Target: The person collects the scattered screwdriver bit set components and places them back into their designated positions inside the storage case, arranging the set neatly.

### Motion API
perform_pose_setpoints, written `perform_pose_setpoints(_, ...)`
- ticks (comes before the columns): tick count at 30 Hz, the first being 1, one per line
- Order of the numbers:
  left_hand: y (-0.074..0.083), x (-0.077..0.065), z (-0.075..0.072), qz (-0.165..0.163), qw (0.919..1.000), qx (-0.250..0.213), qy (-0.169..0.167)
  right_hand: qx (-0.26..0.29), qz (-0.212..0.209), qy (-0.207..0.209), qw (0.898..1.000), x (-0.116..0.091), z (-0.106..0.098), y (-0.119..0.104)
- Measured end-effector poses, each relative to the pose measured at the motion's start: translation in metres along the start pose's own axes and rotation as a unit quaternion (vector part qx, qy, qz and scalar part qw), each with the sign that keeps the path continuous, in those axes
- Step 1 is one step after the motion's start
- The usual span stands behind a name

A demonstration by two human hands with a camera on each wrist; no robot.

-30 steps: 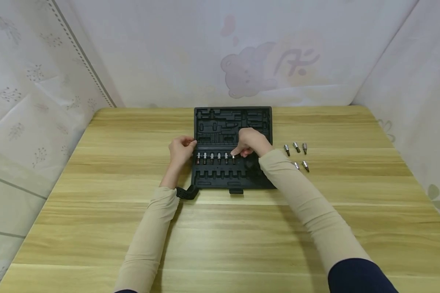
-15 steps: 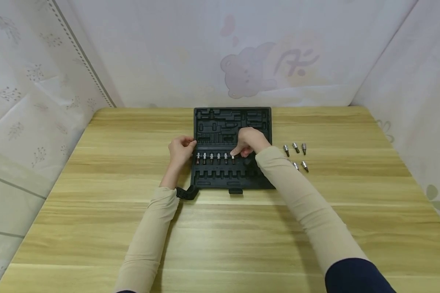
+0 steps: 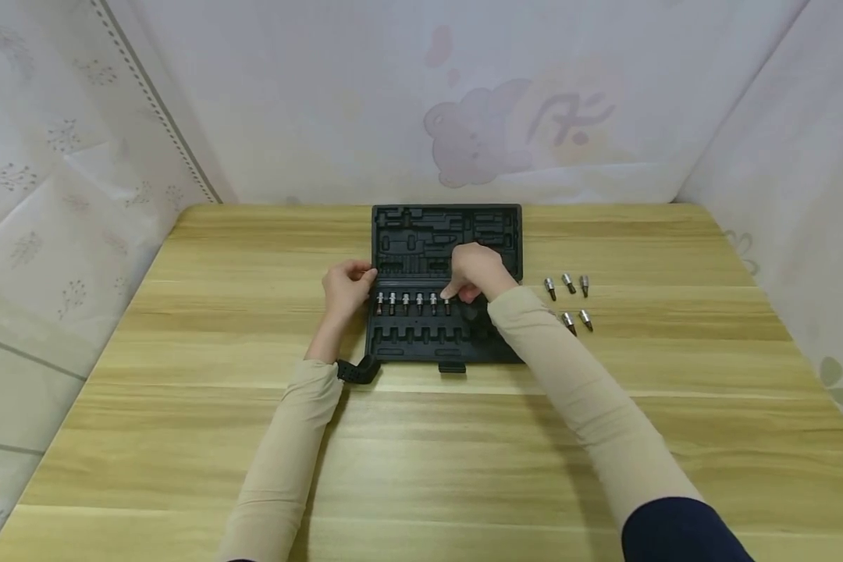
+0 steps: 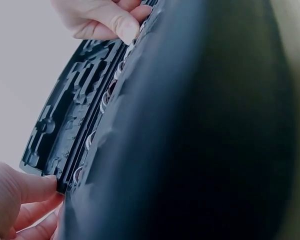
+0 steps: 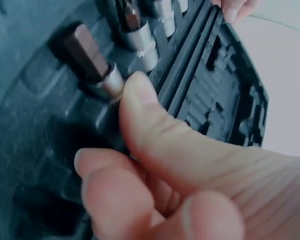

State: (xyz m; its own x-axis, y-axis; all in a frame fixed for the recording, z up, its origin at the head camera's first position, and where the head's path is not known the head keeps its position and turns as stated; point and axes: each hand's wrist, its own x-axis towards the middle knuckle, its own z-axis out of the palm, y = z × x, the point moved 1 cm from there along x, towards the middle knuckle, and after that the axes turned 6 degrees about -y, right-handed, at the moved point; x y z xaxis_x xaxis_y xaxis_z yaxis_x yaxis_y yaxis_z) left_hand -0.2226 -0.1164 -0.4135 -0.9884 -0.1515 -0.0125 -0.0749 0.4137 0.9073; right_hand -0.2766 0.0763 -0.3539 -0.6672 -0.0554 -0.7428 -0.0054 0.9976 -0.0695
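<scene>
case (image 3: 417, 321): 1 | socket bits (image 3: 406, 304) in case: 6 | loose bits (image 3: 586, 321): 5 | hands (image 3: 347, 291): 2

Case (image 3: 421, 321) on table (image 3: 435, 460), six bits (image 3: 419, 301) inside, five bits (image 3: 568, 319) right

Open black case (image 3: 421, 321), six silver bit sockets (image 3: 419, 300) racked inside, five loose sockets (image 3: 568, 319) alongside

We are looking at glossy metal bit sockets (image 3: 419, 303), a matt plastic case (image 3: 393, 321), a smooth wood-grained tabletop (image 3: 464, 453) and matt cloth sleeves (image 3: 277, 460).
</scene>
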Motion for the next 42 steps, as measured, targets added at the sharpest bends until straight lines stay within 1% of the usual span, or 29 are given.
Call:
perform_pose_setpoints(4, 0.001, 0.002, 0.0, 0.002, 1.0, 0.0, -0.005, 0.014, -0.031, 0.039, 0.999, -0.001, 0.005, 0.006)
perform_pose_setpoints(7, 0.001, 0.003, -0.001, 0.0, 1.0, 0.001, -0.009, 0.037, -0.065, 0.073, 0.995, -0.003, 0.01, 0.011)
perform_pose_setpoints(9, 0.001, 0.002, -0.001, -0.001, 0.9999, 0.002, -0.012, 0.055, -0.081, 0.087, 0.991, -0.004, 0.013, 0.013)
perform_pose_setpoints(14, 0.001, 0.001, -0.001, -0.007, 0.9998, 0.004, -0.019, 0.114, -0.11, 0.097, 0.983, -0.006, 0.017, 0.022)
perform_pose_setpoints(17, 0.001, 0.0, -0.001, -0.009, 0.9997, 0.005, -0.02, 0.148, -0.134, 0.103, 0.974, -0.009, 0.018, 0.028)
perform_pose_setpoints(19, 0.001, 0.0, -0.001, -0.009, 0.9998, 0.003, -0.019, 0.165, -0.153, 0.109, 0.968, -0.012, 0.018, 0.032)
perform_pose_setpoints(22, 0.002, 0.0, -0.001, -0.007, 0.9998, -0.002, -0.017, 0.179, -0.17, 0.118, 0.962, -0.016, 0.018, 0.037)
perform_pose_setpoints(33, 0.001, 0.002, 0.0, -0.01, 0.9998, -0.005, -0.015, 0.203, -0.174, 0.139, 0.954, -0.03, 0.022, 0.054)
perform_pose_setpoints(42, 0.001, 0.001, 0.0, -0.013, 0.9998, -0.002, -0.013, 0.212, -0.185, 0.16, 0.946, -0.035, 0.023, 0.074)
